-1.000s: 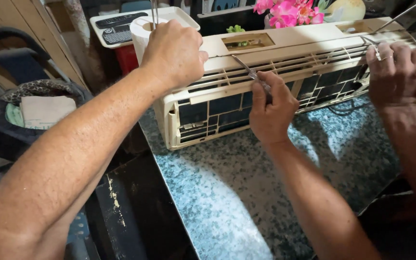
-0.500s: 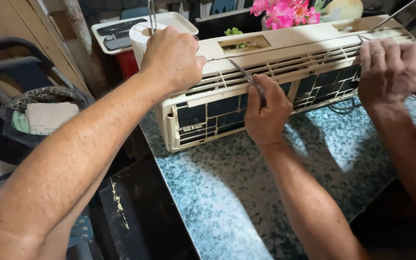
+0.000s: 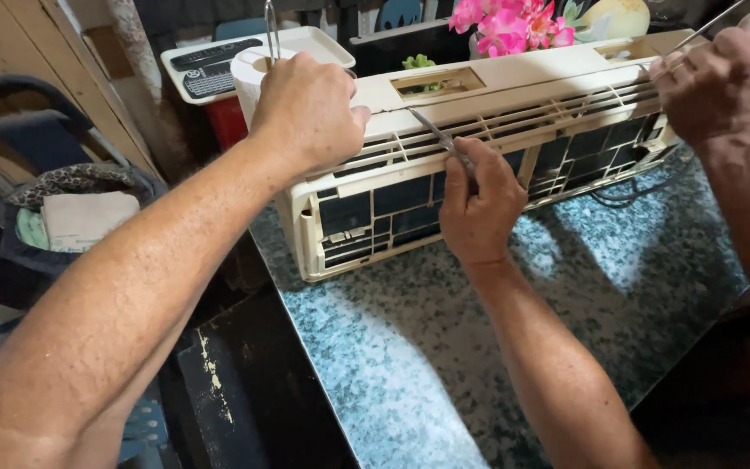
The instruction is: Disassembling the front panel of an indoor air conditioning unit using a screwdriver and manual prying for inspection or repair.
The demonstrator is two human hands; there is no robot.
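Note:
A cream indoor air-conditioner unit (image 3: pixel 514 95) lies on a speckled stone counter (image 3: pixel 444 347), its grille facing me. My left hand (image 3: pixel 305 108) clamps down over the unit's top left corner. My right hand (image 3: pixel 479 204) is at the middle of the grille, shut on a thin metal tool (image 3: pixel 434 133) whose tip lies slanted against the upper slats. Another person's hand (image 3: pixel 718 78) grips the unit's right end and holds a thin rod there.
Behind the unit are pink flowers (image 3: pixel 509 22), a white tray with a remote and a keypad (image 3: pixel 210 65), and a paper roll (image 3: pixel 249 74). At the left stands a dark basket with folded cloth (image 3: pixel 75 217). A black cable (image 3: pixel 635 191) runs beside the unit.
The other person's hand has moved up and right along the unit's end. My two hands stay where they were; the view has shifted slightly.

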